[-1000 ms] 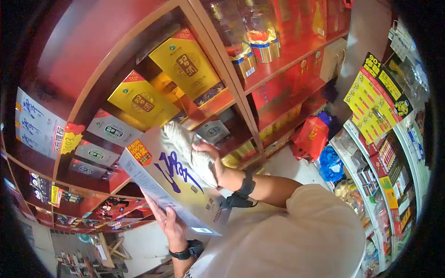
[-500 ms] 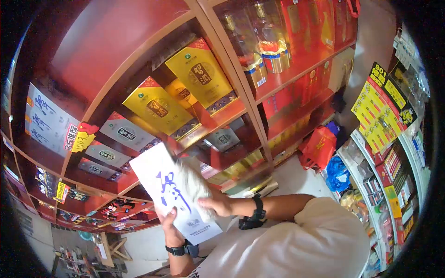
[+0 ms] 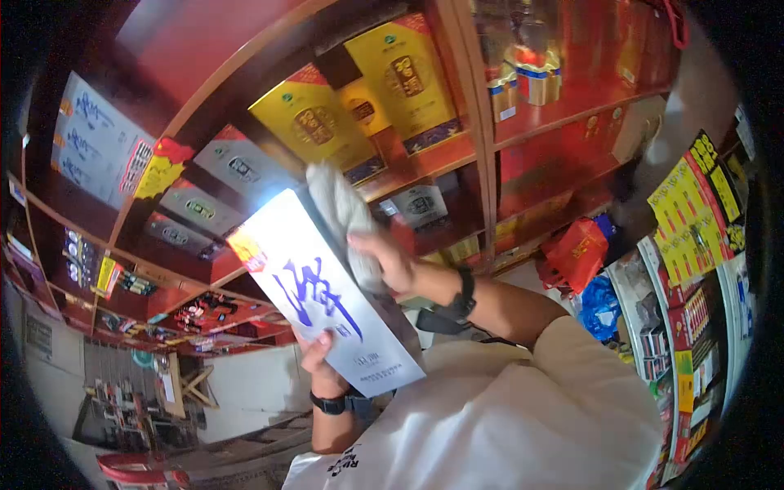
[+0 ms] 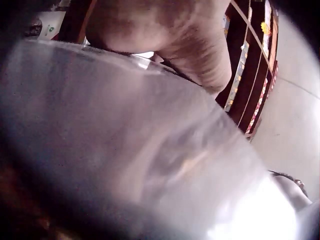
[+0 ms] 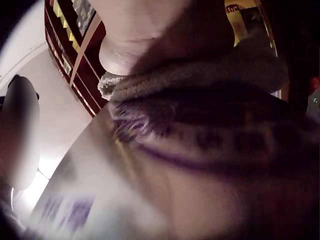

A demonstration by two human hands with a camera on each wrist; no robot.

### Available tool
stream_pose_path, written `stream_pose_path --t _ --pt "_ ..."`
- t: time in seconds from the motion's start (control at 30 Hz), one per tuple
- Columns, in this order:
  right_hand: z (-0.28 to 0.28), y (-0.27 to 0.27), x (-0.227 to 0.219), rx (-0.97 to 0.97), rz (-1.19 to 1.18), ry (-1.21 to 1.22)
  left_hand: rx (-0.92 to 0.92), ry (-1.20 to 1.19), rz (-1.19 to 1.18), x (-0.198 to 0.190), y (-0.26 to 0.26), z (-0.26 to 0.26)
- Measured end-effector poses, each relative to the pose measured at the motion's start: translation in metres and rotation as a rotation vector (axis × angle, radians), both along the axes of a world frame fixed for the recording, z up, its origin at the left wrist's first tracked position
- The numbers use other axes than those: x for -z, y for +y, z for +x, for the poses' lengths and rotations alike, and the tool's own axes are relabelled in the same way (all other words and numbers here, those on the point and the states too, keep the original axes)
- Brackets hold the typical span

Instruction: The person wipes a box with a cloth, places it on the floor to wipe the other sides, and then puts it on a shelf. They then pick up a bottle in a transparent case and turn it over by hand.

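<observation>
A white box (image 3: 327,302) with large purple brush lettering and an orange-red label is held tilted in front of the body. My left hand (image 3: 320,356) grips its lower left edge, the thumb lying on the printed face and the fingers hidden behind. In my right hand (image 3: 388,260) is a bunched pale towel (image 3: 336,204), held along the box's upper right edge. The right wrist view shows the folded towel (image 5: 200,77) between the hand (image 5: 155,30) and the box (image 5: 105,185). A blurred expanse of the box (image 4: 125,125) fills most of the left wrist view.
Red-brown shelving (image 3: 482,147) rises ahead, stocked with gold boxes (image 3: 314,118), grey-white boxes (image 3: 237,167) and bottles. A red bag (image 3: 576,253) and a blue bag (image 3: 600,306) sit at the right, beside a white goods rack (image 3: 653,318).
The box has turned and shifted in my left hand, its lettered face now bright toward the head camera. My right hand and towel have shifted along its right side. The head view has swung left.
</observation>
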State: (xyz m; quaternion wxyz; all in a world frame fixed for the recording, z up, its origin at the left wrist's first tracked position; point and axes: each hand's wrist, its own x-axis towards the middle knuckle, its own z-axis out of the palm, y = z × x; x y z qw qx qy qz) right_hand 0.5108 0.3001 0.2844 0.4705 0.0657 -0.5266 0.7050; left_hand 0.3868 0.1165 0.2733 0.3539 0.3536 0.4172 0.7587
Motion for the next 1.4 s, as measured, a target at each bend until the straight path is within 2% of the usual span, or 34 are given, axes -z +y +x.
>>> stream_pose_path --t 0.03,0.1,0.17,0.2,0.27,0.3,0.37,0.43,0.5,0.53,0.57,0.63,0.67,0.7,0.77,0.83,0.9,0.97,1.03,1.07,1.13,1.2,1.23,1.3,1.33,1.4 --pt "0.002 -0.019 -0.005 0.227 0.172 0.02 -0.055 0.049 0.013 -0.007 0.003 -0.006" --pt "0.018 -0.044 0.013 0.184 0.367 -0.155 -0.171 0.146 0.033 -0.022 0.009 -0.018" --pt "0.031 -0.06 0.019 0.162 0.444 -0.16 -0.047 -0.026 0.175 -0.062 0.015 -0.013" --pt "0.031 -0.062 0.025 0.149 0.449 -0.159 -0.07 -0.041 0.192 -0.061 0.015 -0.03" --pt "0.027 -0.065 0.044 -0.001 0.298 -0.044 -0.142 -0.087 0.22 -0.053 0.015 -0.051" --pt "0.026 -0.068 0.049 0.0 0.296 -0.046 -0.141 -0.088 0.219 -0.045 0.015 -0.061" --pt "0.025 -0.071 0.056 -0.317 -0.29 -0.027 -0.115 -0.158 0.23 -0.032 0.019 -0.066" --pt "0.024 -0.065 0.069 -0.439 -0.564 -0.092 -0.123 -0.193 0.226 -0.023 0.021 -0.062" --pt "0.011 -0.056 0.066 -0.486 -0.731 0.146 -0.164 -0.091 0.021 -0.005 0.012 -0.067" --pt "0.011 -0.054 0.062 -0.395 -0.783 0.133 0.025 -0.152 0.042 -0.001 0.009 -0.065" --pt "0.008 -0.048 0.06 -0.387 -0.777 0.134 0.033 -0.154 0.046 0.002 0.008 -0.06" --pt "0.003 -0.032 0.06 -0.474 -0.879 0.331 0.156 -0.181 -0.025 0.01 0.006 -0.047" --pt "0.004 -0.02 0.059 -0.752 -0.85 0.442 0.174 -0.183 -0.035 0.006 0.008 -0.037" --pt "0.014 -0.018 0.044 -0.715 -0.857 0.394 0.191 -0.185 -0.044 0.002 0.01 -0.027" --pt "0.007 -0.001 0.06 -0.867 -0.82 0.526 0.294 -0.137 -0.154 -0.005 0.014 -0.019" --pt "0.007 0.005 0.073 -0.817 -0.808 0.44 0.351 -0.092 -0.189 -0.014 0.018 -0.026" --pt "0.005 0.007 0.087 -0.598 -0.951 0.385 0.224 0.284 -0.211 -0.029 0.027 -0.023" --pt "0.004 0.007 0.095 -0.442 -1.007 0.324 0.219 0.636 -0.114 -0.049 0.033 -0.019" --pt "0.004 -0.001 0.099 -0.365 -1.032 0.26 0.234 0.656 -0.25 -0.053 0.028 -0.017" --pt "0.005 -0.005 0.098 -0.335 -1.048 0.233 0.234 0.659 -0.25 -0.052 0.027 -0.017" --pt "0.011 -0.012 0.093 -0.351 -1.033 0.244 0.403 0.577 -0.114 -0.051 0.025 -0.017" --pt "0.016 -0.026 0.073 -0.234 -0.999 0.17 0.356 0.627 -0.135 -0.041 0.027 -0.019" --pt "0.018 -0.042 0.036 -0.163 -1.003 0.161 0.303 0.666 -0.155 -0.036 0.027 -0.018" --pt "0.015 -0.049 0.029 -0.092 -0.902 0.102 0.309 0.601 -0.218 -0.036 0.029 -0.012" --pt "0.02 -0.051 0.022 -0.124 -0.868 0.103 0.307 0.514 -0.256 -0.034 0.027 -0.013" --pt "0.022 -0.044 -0.018 0.011 -0.694 0.113 0.279 0.346 -0.288 -0.021 0.023 -0.018"
